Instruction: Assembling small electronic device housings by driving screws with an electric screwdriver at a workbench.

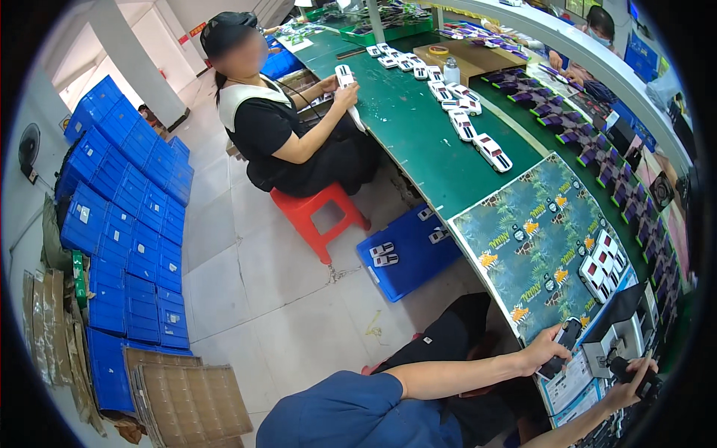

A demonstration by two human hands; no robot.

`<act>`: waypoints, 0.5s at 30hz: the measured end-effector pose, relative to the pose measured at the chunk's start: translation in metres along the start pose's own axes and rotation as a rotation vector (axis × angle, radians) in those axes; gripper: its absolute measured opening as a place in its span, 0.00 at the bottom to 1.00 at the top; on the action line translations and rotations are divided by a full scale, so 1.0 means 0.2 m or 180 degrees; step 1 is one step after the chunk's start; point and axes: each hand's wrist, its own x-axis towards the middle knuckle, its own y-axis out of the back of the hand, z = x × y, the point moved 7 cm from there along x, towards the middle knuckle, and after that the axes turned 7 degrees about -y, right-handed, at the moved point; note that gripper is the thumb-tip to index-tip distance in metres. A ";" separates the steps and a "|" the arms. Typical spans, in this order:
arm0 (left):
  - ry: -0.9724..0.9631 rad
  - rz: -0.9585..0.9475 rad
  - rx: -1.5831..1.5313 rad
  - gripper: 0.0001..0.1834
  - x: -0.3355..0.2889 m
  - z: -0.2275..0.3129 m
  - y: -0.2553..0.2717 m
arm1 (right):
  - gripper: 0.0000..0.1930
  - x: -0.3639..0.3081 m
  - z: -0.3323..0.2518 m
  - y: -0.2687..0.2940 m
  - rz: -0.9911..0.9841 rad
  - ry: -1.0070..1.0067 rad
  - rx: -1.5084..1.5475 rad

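Note:
At the lower right, my left hand (544, 349) is closed around a dark, oblong piece (570, 332), possibly a toy car base; its details are too small to make out. My right hand (633, 384) grips a black, rounded part (620, 367) beside a grey metal box-shaped fixture (626, 337). Whether that part is joined to the fixture I cannot tell. Several white toy cars (603, 266) stand close together just beyond the fixture, on a jungle-patterned mat (500, 246). Printed sheets (569, 384) lie beneath my hands.
White toy cars (493, 152) line the green table (403, 142). A co-worker (261, 119) on a red stool (317, 213) holds another car (344, 75). Below sits a blue tray (403, 261) with cars. Purple-and-green pieces (597, 149) run along the right; blue crates (119, 224) stack left.

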 end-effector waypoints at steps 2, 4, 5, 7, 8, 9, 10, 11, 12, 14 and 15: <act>0.0004 0.0084 -0.0053 0.21 -0.05 0.05 0.02 | 0.05 0.03 0.06 0.03 -0.0010 -0.0014 0.0126; 0.0009 0.0177 -0.0067 0.21 -0.09 0.09 0.02 | 0.06 0.04 0.16 0.12 0.0108 -0.0130 0.0271; -0.0026 0.0180 -0.0069 0.20 -0.08 0.09 0.04 | 0.06 0.05 0.13 0.11 0.0075 -0.0149 0.0268; -0.0025 0.0334 -0.0088 0.19 -0.07 0.09 0.07 | 0.06 0.04 0.00 0.02 -0.0141 0.0196 -0.0230; -0.0045 0.0346 -0.0110 0.19 -0.06 0.11 0.06 | 0.08 0.05 0.02 0.03 -0.0100 0.0111 -0.0217; -0.0056 0.0375 -0.0126 0.19 -0.06 0.13 0.05 | 0.08 0.05 -0.01 -0.01 -0.0121 0.0349 -0.0504; -0.0113 0.0469 -0.0080 0.19 -0.06 0.15 0.03 | 0.09 0.04 -0.04 -0.04 -0.0146 0.0586 -0.0787; -0.0081 0.0433 -0.0108 0.20 -0.06 0.14 0.03 | 0.08 0.10 0.04 0.00 -0.0420 0.0147 -0.0041; -0.0113 0.0401 -0.0076 0.19 -0.05 0.14 0.04 | 0.08 0.13 0.12 0.04 -0.0208 -0.0240 0.0217; -0.0109 0.0326 -0.0063 0.21 -0.04 0.13 0.04 | 0.07 0.17 0.18 0.10 -0.0134 -0.0394 0.0280; -0.0089 0.0337 -0.0060 0.21 -0.04 0.11 0.04 | 0.07 0.18 0.18 0.11 -0.0193 -0.0294 0.0287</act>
